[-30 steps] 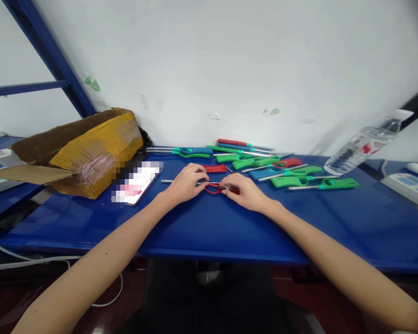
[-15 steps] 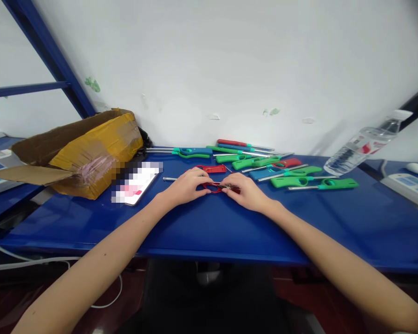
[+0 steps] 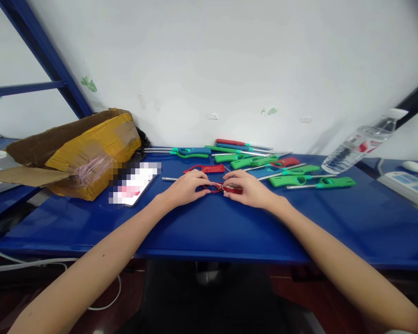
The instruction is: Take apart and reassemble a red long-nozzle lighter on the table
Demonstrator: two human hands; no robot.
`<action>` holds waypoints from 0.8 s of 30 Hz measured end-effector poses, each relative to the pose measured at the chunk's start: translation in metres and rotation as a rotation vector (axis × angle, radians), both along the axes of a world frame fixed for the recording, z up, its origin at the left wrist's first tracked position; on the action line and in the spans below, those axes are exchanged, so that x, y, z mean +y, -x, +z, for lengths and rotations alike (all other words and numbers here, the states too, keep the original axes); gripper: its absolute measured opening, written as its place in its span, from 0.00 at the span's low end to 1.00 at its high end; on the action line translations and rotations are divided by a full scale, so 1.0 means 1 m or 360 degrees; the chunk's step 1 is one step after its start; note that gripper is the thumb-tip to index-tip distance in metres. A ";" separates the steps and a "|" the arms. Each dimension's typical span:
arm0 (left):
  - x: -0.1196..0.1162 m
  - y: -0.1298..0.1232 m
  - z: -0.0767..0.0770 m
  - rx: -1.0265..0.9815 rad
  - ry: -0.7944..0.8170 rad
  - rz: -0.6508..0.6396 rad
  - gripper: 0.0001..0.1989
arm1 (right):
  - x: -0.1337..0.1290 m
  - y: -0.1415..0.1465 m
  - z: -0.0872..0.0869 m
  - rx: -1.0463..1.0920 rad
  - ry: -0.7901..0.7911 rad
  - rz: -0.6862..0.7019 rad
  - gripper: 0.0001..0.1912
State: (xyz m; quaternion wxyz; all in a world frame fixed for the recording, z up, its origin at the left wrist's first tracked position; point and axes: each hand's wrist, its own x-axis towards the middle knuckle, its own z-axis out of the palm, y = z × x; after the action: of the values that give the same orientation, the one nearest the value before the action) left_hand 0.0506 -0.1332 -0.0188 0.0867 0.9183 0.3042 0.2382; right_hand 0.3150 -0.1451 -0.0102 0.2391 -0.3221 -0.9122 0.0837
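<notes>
Low over the blue table, my left hand (image 3: 189, 188) pinches the left part of an opened red lighter (image 3: 214, 187), whose metal rod sticks out to the left past my knuckles. My right hand (image 3: 248, 189) has thumb and fingers closed around the lighter's right end, where a dark red and metallic part shows. Thin wire-like pieces lie between the two hands, too small to tell apart. Just behind them rests a separate red shell half (image 3: 209, 169), touched by neither palm.
Several green, blue and red lighters (image 3: 329, 183) lie behind and to the right. A phone (image 3: 139, 185) and a taped cardboard box (image 3: 94, 157) are at the left. A water bottle (image 3: 355, 146) leans at the right, near a white device (image 3: 409, 188).
My right hand has shifted slightly right and its fingers have changed their hold, showing more of the lighter's right end. The view has moved a little.
</notes>
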 end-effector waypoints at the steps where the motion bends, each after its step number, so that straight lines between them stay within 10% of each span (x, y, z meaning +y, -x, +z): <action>1: 0.000 0.000 0.000 0.0002 0.0002 0.0001 0.12 | 0.000 0.000 -0.001 -0.0016 0.0003 0.0012 0.09; 24: -0.005 -0.004 0.003 -0.0043 -0.0028 0.0028 0.13 | 0.002 0.004 -0.004 0.0091 0.0027 -0.0075 0.10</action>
State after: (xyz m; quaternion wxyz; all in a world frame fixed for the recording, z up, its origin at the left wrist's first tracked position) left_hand 0.0551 -0.1383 -0.0159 0.0806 0.9130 0.3090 0.2540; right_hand 0.3113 -0.1431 -0.0144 0.2643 -0.3429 -0.8964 0.0948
